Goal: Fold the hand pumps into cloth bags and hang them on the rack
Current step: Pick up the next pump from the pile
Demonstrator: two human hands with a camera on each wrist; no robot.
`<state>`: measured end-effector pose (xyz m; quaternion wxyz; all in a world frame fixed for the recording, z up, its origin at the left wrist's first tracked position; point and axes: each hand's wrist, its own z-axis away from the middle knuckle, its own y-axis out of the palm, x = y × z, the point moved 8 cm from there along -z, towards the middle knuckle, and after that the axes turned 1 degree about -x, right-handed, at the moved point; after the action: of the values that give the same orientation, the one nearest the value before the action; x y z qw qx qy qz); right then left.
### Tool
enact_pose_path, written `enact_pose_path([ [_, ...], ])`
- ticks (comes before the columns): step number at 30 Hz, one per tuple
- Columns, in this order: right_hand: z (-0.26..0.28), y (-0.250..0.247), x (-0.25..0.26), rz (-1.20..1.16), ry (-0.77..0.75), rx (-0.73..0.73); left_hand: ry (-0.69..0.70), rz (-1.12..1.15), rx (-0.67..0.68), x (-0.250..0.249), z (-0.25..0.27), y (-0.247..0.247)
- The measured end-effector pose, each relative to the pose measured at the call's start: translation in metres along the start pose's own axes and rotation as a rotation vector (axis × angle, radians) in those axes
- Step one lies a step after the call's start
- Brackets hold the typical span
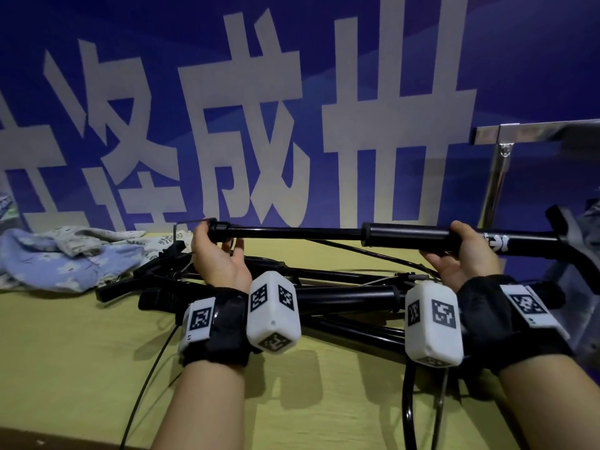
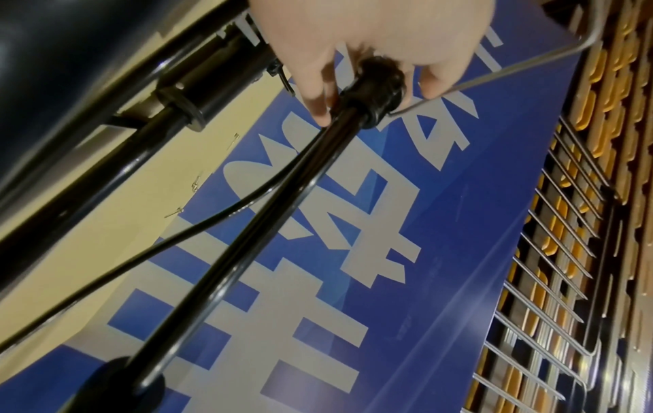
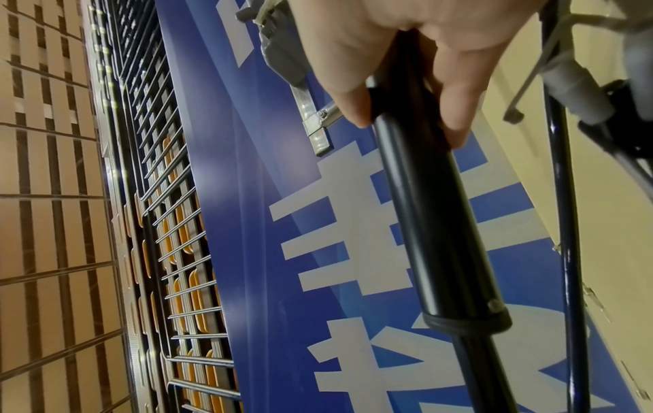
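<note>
Item: long black metal hand pump, held level above yellow table's far edge. My left hand pinches its end cap, my right hand clasps its barrel, likely readying the fold.

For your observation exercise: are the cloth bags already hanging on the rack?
No, the cloth bags lie crumpled on the table, left of the pumps.

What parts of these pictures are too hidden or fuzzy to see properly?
- Head view: the pump handle's far end is cut off by the right edge.
- Head view: the pile of pumps is partly hidden behind both wrist cameras.
- Head view: the cloth bags are crumpled; no telling how many.
- Left wrist view: the left hand is blurred and cropped at the top.
</note>
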<state>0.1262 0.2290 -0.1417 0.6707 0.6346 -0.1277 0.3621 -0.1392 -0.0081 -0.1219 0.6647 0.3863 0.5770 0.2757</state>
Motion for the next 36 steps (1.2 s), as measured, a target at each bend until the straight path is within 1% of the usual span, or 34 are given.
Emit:
enact_pose_path([
  [4, 0.005, 0.001, -0.003, 0.002, 0.021, 0.007, -0.002, -0.059, -0.022, 0.002, -0.005, -0.006],
  [8, 0.005, 0.0, -0.001, 0.03, -0.004, -0.008, 0.092, -0.122, 0.008, 0.001, 0.004, 0.0],
  [13, 0.005, -0.002, 0.002, 0.1, -0.029, -0.037, 0.137, -0.087, -0.03, 0.001, 0.006, 0.001],
  [18, 0.008, -0.002, 0.006, 0.108, -0.048, -0.048, 0.171, -0.065, -0.05, -0.002, 0.007, 0.0],
  [23, 0.013, 0.004, 0.004, 0.109, -0.045, -0.002, 0.136, -0.089, -0.069, 0.001, 0.01, 0.0],
  [29, 0.015, 0.011, 0.002, 0.107, -0.062, 0.049, 0.102, -0.137, -0.03, 0.01, 0.018, 0.008],
  [32, 0.014, 0.012, -0.002, 0.105, -0.026, 0.075, 0.059, -0.132, -0.009, 0.013, 0.018, 0.009],
  [36, 0.014, 0.017, -0.003, 0.097, -0.017, 0.133, -0.015, -0.106, -0.004, 0.016, 0.019, 0.01],
])
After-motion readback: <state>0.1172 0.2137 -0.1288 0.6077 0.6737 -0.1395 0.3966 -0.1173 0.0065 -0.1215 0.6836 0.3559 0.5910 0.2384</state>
